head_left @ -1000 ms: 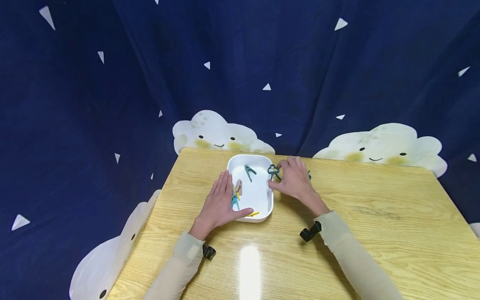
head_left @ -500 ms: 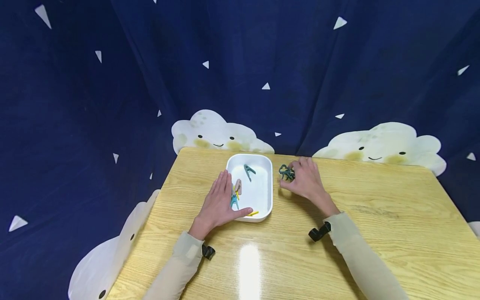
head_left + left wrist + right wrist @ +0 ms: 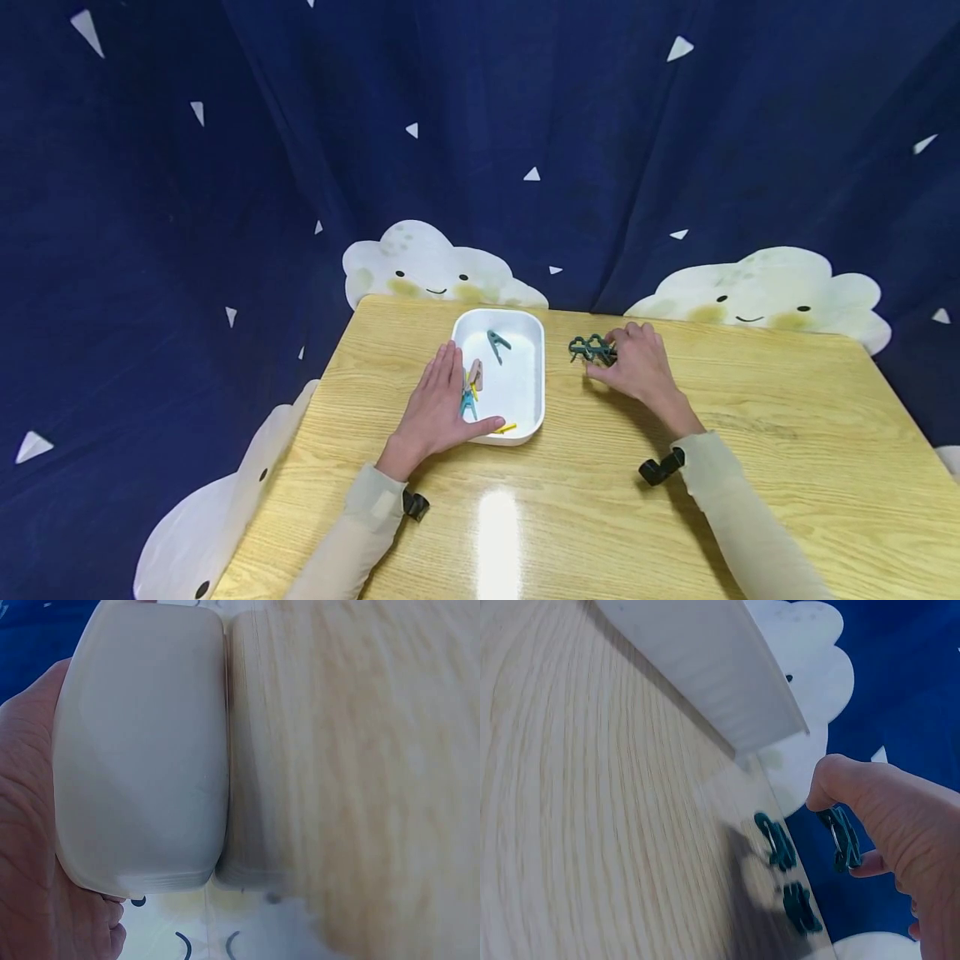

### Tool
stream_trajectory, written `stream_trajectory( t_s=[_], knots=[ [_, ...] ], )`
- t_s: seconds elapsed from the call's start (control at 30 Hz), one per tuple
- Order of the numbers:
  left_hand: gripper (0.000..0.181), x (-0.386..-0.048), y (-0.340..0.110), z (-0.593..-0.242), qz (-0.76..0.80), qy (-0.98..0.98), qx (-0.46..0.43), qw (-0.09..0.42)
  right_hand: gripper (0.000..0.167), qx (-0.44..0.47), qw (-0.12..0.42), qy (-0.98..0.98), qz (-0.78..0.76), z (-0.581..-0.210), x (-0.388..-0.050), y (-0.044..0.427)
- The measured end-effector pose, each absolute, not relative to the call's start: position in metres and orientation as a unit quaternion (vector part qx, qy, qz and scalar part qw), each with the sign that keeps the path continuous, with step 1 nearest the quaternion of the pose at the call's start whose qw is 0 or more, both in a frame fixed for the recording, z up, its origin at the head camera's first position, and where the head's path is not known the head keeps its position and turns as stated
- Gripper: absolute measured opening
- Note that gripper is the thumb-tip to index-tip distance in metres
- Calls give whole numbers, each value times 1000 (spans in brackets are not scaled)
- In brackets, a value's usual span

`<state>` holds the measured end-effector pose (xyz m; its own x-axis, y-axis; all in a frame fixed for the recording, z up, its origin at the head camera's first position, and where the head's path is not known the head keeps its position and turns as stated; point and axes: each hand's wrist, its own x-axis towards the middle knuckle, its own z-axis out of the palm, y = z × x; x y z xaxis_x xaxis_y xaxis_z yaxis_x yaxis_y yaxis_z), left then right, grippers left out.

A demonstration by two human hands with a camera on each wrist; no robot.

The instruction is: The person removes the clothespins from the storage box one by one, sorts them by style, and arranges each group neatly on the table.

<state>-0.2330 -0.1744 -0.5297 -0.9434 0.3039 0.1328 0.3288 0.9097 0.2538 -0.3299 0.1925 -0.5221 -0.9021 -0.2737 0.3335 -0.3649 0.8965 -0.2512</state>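
My left hand [image 3: 433, 408] lies along the left rim of a white tray [image 3: 536, 408], fingers straight, thumb across its front edge. In the left wrist view its palm touches the tray's side. Right of the tray, my right hand [image 3: 637, 362] pinches a dark green plastic clip [image 3: 840, 838] between thumb and finger, above the tabletop. Two more dark green clips, one nearer the tray [image 3: 776, 841] and one farther off [image 3: 801, 909], stand on the table below. Inside the tray lie a green clothespin [image 3: 498, 344], a beige clothespin [image 3: 476, 375], a teal clothespin [image 3: 468, 404] and a yellow piece [image 3: 506, 428].
The wooden table [image 3: 750, 467] stretches far to the right and in front of the tray. Close behind its back edge hangs a dark blue curtain [image 3: 480, 100] with cloud and triangle prints.
My right hand has moved right, from the tray's right rim to a spot on its right, with a green clip in its fingers. The left hand and the tray have stayed put.
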Motion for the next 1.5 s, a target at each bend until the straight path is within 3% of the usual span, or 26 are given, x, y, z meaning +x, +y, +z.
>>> stream_trajectory(
  t_s=[0.8, 1.5],
  knots=[
    [140, -233, -175, -529, -135, -975, -167, 57, 64, 107, 113, -978, 142, -547, -340, 253],
    [140, -232, -174, -528, -140, -976, -158, 44, 67, 101, 89, -981, 139, -553, -346, 260]
  ],
)
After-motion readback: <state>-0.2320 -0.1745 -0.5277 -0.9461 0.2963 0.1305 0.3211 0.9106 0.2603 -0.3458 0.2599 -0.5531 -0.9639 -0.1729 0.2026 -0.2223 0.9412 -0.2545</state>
